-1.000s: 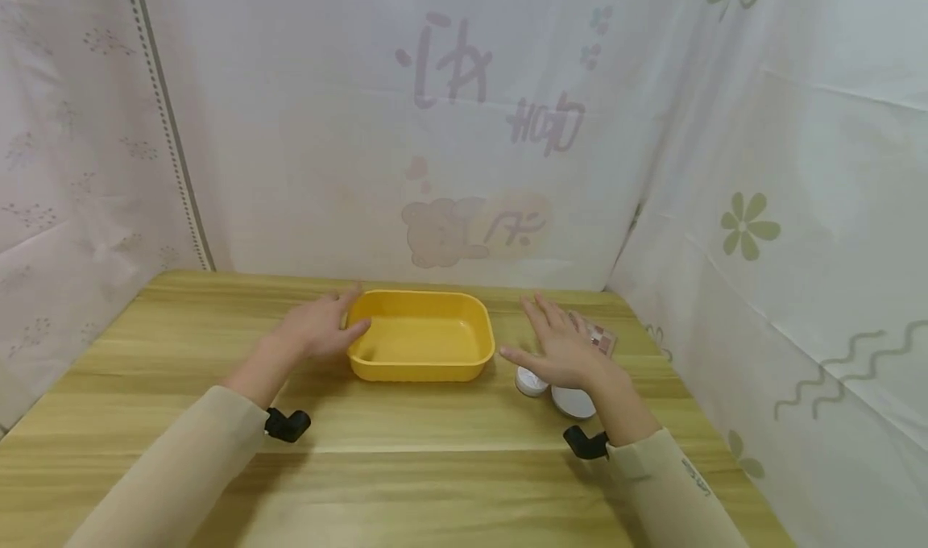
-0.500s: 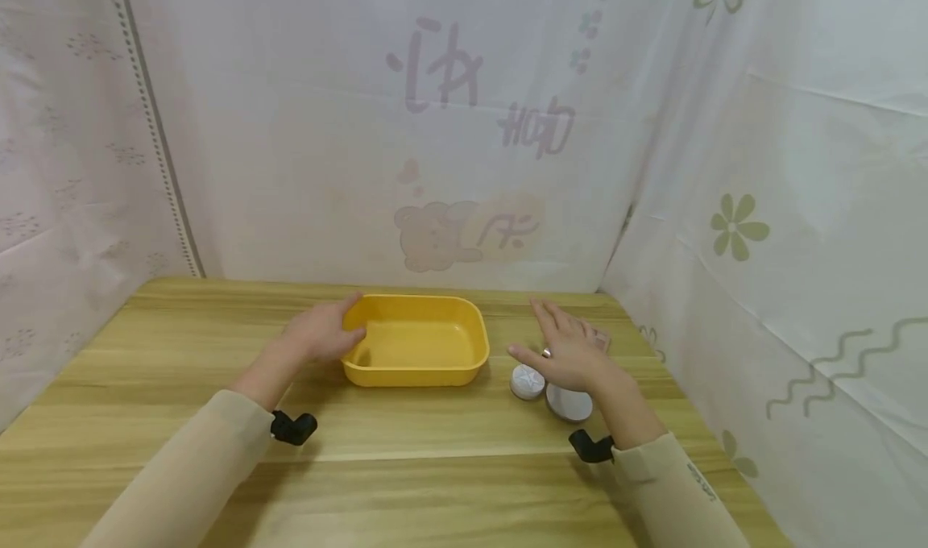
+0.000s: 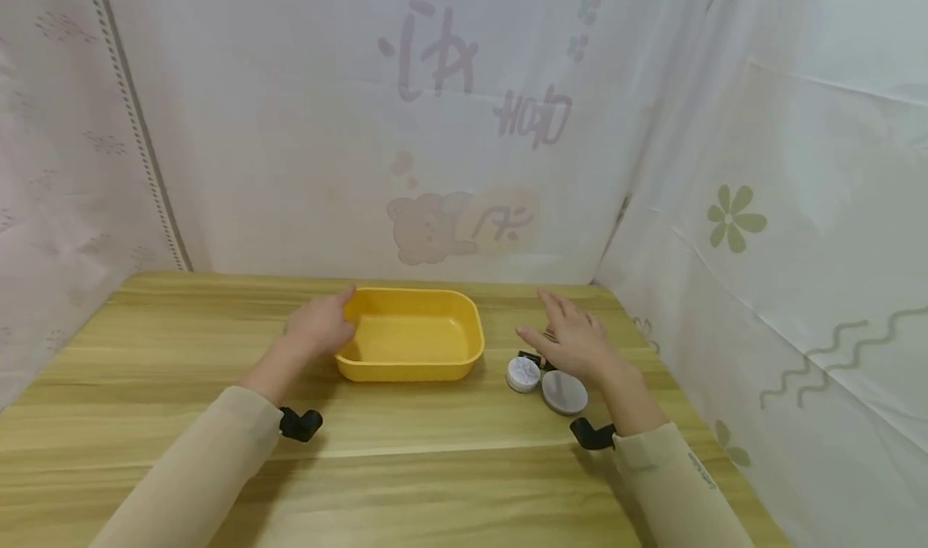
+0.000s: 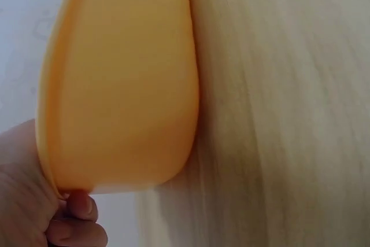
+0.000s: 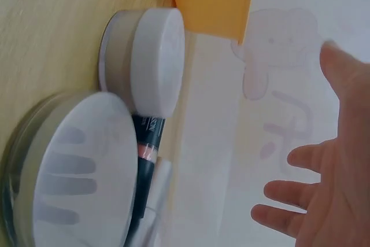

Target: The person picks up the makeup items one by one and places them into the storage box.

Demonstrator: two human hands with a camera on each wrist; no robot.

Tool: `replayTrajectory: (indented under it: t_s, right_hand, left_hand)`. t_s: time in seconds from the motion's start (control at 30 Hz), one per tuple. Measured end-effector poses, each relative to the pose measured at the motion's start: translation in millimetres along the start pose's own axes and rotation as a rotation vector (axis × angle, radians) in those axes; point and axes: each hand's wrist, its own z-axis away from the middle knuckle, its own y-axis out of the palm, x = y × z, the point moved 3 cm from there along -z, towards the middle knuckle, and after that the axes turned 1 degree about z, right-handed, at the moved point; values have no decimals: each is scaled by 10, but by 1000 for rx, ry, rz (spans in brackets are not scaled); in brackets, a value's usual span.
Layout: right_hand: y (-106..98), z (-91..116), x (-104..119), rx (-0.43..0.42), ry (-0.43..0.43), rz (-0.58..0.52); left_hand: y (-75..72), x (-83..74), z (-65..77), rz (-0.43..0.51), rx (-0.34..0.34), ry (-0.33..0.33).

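Yellow, round-cornered tray (image 3: 409, 373): we see the left hand (image 3: 316, 328) gripping it, the right hand (image 3: 576, 345), fingers loosely spread, near round, white-lidded, perhaps beige-filled jars (image 5: 87, 172).

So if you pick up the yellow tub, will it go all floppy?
The yellow tub is probably stiff: its walls show no sagging where the left fingers grip the rim. It's likely light for its size, being thin-walled and hollow. Pushed, it would probably slide rather than roll, since it sits low and wide on the table.
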Motion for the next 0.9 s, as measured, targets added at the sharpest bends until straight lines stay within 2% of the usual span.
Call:
replayTrajectory:
  t_s: [0.17, 0.47, 0.6, 0.77, 0.9]
  right_hand:
    - [-27, -29, -53, -33, -18, -19]
    - [-124, -36, -56, -20, -65, -52]
    - [-192, -31, -26, -2, -80, -40]
    - [-282, 82, -23, 30, -69, -8]
    - [-308, 190, -29, 96, -29, 50]
  left_hand:
    - [-8, 7, 6, -14, -15, -27]
    - [29, 2, 19, -2, -12, -32]
    - [54, 11, 25, 6, -4, -36]
    - [50, -15, 29, -5, -11, -34]
    - [33, -35, 23, -21, -17, -31]
